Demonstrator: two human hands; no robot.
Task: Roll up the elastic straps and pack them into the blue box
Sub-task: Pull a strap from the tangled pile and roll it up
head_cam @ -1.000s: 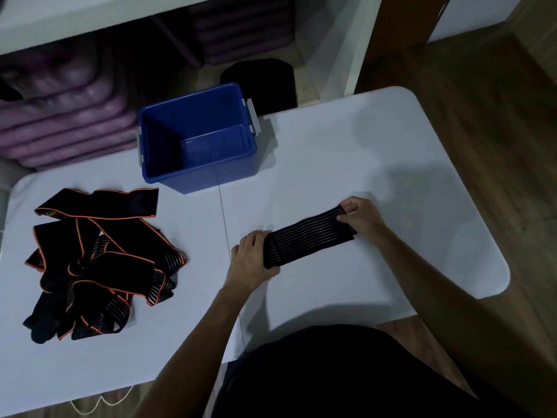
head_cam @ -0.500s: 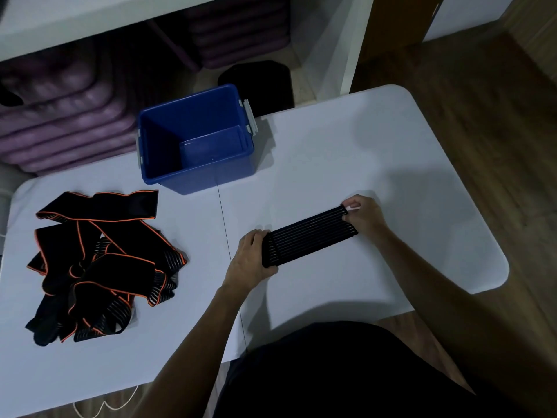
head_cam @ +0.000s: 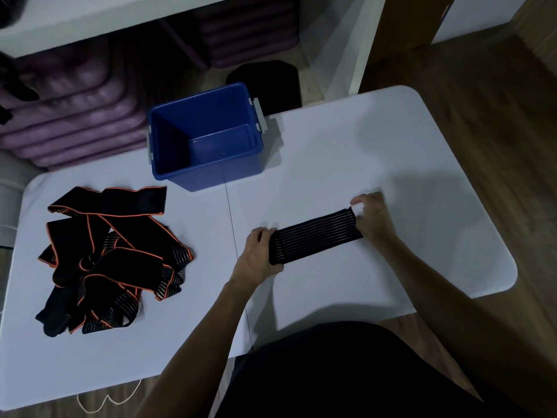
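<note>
Orange-edged strap pile [head_cam: 111, 257] beside blue box [head_cam: 208, 176]

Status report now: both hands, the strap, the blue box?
Left hand grips one strap end, right hand pinches the other. Strap flat on table, not rolled. Blue box empty. Strap pile waiting. Nothing in the way.

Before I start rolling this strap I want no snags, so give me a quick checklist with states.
1. Left hand grips the strap at its near end: ok.
2. Right hand pinches the far end: ok.
3. Strap lies flat, untwisted: ok.
4. Blue box open with room inside: ok.
5. Strap pile apart from the work spot: ok.
6. Fastener side facing correctly: cannot tell.
</note>
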